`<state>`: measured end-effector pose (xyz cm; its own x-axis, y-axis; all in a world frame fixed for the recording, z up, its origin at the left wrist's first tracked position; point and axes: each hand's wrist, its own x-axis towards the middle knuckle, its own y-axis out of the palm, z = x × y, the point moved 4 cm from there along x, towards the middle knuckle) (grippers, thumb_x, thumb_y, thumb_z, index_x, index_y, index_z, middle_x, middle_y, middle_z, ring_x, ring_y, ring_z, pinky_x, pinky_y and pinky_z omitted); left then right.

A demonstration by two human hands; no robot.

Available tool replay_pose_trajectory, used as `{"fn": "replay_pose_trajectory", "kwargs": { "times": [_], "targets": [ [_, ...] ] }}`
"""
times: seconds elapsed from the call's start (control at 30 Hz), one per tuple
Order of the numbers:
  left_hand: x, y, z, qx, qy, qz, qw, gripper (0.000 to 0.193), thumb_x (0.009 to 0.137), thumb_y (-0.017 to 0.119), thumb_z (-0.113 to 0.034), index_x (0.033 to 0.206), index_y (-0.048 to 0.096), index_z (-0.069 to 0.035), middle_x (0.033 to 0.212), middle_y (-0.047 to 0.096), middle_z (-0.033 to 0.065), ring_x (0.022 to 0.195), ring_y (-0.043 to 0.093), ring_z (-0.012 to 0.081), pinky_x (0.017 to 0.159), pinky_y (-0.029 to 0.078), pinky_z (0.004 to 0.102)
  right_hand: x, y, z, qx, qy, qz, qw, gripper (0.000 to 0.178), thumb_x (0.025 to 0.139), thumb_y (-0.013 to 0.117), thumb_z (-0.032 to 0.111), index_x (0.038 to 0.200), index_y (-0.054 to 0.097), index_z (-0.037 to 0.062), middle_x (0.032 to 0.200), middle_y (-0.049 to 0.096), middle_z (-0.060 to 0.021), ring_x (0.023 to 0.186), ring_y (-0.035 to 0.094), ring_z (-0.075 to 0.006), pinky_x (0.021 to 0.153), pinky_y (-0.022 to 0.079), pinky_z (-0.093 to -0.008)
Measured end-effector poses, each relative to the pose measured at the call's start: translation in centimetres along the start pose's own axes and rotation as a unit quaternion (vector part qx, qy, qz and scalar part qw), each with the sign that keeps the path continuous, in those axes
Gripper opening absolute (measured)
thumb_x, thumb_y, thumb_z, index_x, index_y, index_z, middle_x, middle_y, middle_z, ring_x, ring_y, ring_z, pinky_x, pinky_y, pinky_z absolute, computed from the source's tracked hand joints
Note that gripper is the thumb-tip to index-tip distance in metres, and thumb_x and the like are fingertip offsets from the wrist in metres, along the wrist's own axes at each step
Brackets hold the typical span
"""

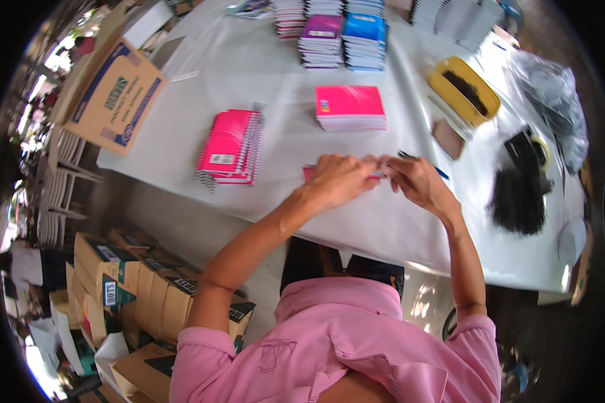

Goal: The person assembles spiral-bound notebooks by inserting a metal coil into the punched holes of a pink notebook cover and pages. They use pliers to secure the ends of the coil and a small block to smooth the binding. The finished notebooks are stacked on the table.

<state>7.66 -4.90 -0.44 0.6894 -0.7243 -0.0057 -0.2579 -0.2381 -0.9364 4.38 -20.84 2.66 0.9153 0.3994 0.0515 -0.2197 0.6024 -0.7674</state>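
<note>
At the table's near edge, my left hand is closed over a small pink notebook, which it mostly hides. My right hand meets it at the notebook's right end, thumb and fingers pinched together by the whitish spiral binding. What exactly those fingertips grip is too small to make out. A dark blue pen-like stick shows behind my right hand; whether it is held or lying there I cannot tell. Beyond my hands sits a neat stack of pink notebooks. Spiral-bound pink notebooks lie in a looser pile to the left.
Purple and blue notebook stacks stand at the back. On the right are a yellow tub with dark contents, a brown block, black bristly material and clear plastic. Cardboard boxes flank the table's left.
</note>
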Motion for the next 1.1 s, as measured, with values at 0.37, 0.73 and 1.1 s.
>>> {"fn": "replay_pose_trajectory", "kwargs": {
  "times": [0.37, 0.73, 1.1],
  "targets": [
    [-0.8, 0.5, -0.3, 0.002, 0.104, -0.022, 0.994, 0.047, 0.097, 0.051, -0.043, 0.143, 0.044, -0.035, 0.121, 0.065, 0.0047, 0.082, 0.07, 0.0304, 0.067, 0.056, 0.0478, -0.6, -3.9, -18.8, -0.301, 0.157, -0.105, 0.935, 0.056, 0.089, 0.068, 0.037, 0.129, 0.048, 0.0028, 0.122, 0.054, -0.0317, 0.106, 0.056, -0.053, 0.084, 0.05, -0.0533],
    [-0.8, 0.5, -1.3, 0.052, 0.089, -0.072, 0.992, 0.057, 0.092, 0.056, -0.047, 0.144, 0.044, -0.026, 0.118, 0.065, 0.006, 0.089, 0.068, 0.0307, 0.066, 0.056, 0.0472, -0.2, -5.1, -20.7, -0.224, 0.167, -0.217, 0.935, 0.056, 0.089, 0.067, 0.043, 0.124, 0.051, 0.0021, 0.103, 0.066, -0.0244, 0.106, 0.062, -0.0378, 0.082, 0.051, -0.0485],
    [-2.1, -1.1, 1.1, 0.025, -0.001, -0.068, 0.997, 0.089, 0.085, 0.063, -0.054, 0.152, 0.026, -0.008, 0.102, 0.068, 0.0147, 0.072, 0.068, 0.0343, 0.06, 0.054, 0.0453, 1.2, -0.6, -6.7, 0.348, 0.006, 0.15, 0.925, 0.059, 0.083, 0.066, 0.036, 0.119, 0.063, -0.0105, 0.115, 0.067, -0.0233, 0.107, 0.064, -0.0284, 0.101, 0.044, -0.0345]
  ]
}}
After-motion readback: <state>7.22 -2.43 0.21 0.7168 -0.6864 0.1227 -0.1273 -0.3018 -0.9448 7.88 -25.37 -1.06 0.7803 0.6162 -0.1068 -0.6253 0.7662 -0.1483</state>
